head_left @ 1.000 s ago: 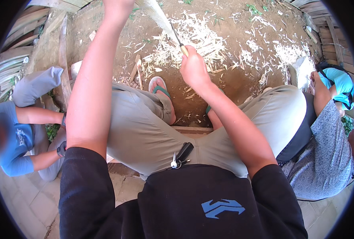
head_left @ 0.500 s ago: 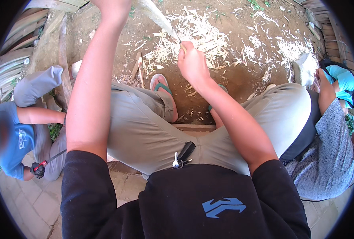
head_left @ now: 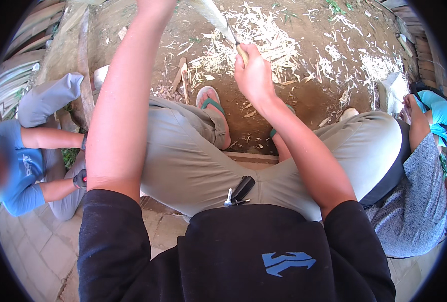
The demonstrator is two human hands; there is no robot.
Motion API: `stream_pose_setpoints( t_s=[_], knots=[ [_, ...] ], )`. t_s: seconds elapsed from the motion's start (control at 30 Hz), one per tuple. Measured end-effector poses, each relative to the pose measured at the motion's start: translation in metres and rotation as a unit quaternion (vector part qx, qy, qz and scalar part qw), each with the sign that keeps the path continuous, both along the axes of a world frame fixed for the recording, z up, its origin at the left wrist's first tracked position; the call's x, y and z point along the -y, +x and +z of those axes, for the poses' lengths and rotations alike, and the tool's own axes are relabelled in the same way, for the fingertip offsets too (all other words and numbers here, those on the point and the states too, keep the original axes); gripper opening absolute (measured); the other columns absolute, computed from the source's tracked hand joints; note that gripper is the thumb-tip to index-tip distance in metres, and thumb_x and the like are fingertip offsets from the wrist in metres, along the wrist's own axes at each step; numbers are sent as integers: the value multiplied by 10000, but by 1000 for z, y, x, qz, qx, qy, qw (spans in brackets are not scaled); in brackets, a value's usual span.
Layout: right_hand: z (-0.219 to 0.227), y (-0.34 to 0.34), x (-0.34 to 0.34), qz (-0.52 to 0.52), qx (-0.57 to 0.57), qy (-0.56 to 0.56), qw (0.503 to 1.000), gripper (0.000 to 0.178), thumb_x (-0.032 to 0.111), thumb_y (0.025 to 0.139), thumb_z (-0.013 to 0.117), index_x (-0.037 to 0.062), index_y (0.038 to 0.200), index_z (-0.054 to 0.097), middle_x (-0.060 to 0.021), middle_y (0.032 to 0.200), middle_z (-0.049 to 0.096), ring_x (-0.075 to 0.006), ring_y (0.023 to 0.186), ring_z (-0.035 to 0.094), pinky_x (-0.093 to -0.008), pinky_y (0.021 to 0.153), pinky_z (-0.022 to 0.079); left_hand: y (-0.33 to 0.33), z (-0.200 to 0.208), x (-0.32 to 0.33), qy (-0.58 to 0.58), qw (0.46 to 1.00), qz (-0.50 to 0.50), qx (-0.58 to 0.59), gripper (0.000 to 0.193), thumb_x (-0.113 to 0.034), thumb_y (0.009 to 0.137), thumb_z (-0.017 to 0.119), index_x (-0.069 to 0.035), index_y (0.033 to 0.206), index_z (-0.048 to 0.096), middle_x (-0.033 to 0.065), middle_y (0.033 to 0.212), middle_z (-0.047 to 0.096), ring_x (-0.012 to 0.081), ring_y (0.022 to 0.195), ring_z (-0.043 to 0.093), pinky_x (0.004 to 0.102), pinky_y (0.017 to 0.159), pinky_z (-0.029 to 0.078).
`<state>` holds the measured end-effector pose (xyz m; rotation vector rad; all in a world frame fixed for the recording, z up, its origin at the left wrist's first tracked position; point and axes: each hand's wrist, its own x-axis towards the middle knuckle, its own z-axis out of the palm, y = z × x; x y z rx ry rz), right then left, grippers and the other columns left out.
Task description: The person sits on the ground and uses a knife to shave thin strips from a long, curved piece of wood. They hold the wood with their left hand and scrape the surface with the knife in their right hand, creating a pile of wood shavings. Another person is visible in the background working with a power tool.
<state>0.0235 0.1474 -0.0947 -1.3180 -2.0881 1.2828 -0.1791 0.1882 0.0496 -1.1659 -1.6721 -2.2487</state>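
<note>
My right hand (head_left: 254, 73) is wrapped round the light wooden handle of a large knife (head_left: 215, 16). Its broad, pale grey blade slants up and left until the upper edge of the picture cuts it off. At that same edge, left of the blade, only the wrist end of my left hand (head_left: 155, 7) shows. Its fingers lie outside the picture, so what they hold or touch is hidden. Beneath the knife, pale wood shavings (head_left: 263, 43) are heaped on the bare earth.
Two wood offcuts (head_left: 179, 78) lie by my sandalled foot (head_left: 212, 101). A person in a blue shirt (head_left: 28, 166) sits to my left, one gloved hand round something red. On the right, another person in patterned grey cloth (head_left: 417, 201) sits close by a whitish block (head_left: 393, 90).
The whole view has shifted slightly. My right hand still grips the knife at much the same slant. The left person's gloved hand has moved up and inward, partly behind my left arm.
</note>
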Motion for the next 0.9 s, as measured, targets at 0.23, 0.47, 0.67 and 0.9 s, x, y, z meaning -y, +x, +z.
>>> stream_pose_setpoints(
  t_s=[0.23, 0.47, 0.67, 0.9],
  knots=[
    [3, -5, -3, 12, -13, -10, 1000, 264, 101, 954, 544, 12, 1202, 562, -289, 830, 671, -432, 808, 690, -484, 716, 533, 1, 0, 8, -6, 1000, 5, 0, 176, -168, 930, 614, -29, 823, 600, 41, 682, 578, 139, 578, 555, 298, 543, 433],
    [-2, -6, -3, 1, -5, -41, 999, 264, 107, 959, 541, 15, 1205, 563, -290, 831, 672, -440, 800, 687, -482, 706, 533, 2, 0, 7, 7, 997, -2, 73, 190, -183, 928, 627, -39, 808, 598, 42, 679, 581, 138, 571, 563, 291, 530, 450],
    [-21, -2, -7, 24, 18, -18, 999, 281, 102, 952, 549, 32, 1223, 533, -283, 806, 666, -444, 791, 685, -493, 699, 528, -9, -8, 3, 34, 997, -24, 65, 190, -192, 931, 628, -35, 831, 592, 47, 681, 578, 144, 570, 570, 281, 509, 448],
    [-21, -6, -7, -14, 12, -71, 997, 301, 129, 946, 573, 50, 1236, 568, -253, 835, 691, -361, 732, 705, -434, 652, 530, -9, -6, 4, 9, 999, -26, 44, 161, -167, 936, 599, -39, 839, 578, 54, 709, 575, 158, 600, 575, 298, 553, 467]
  ],
)
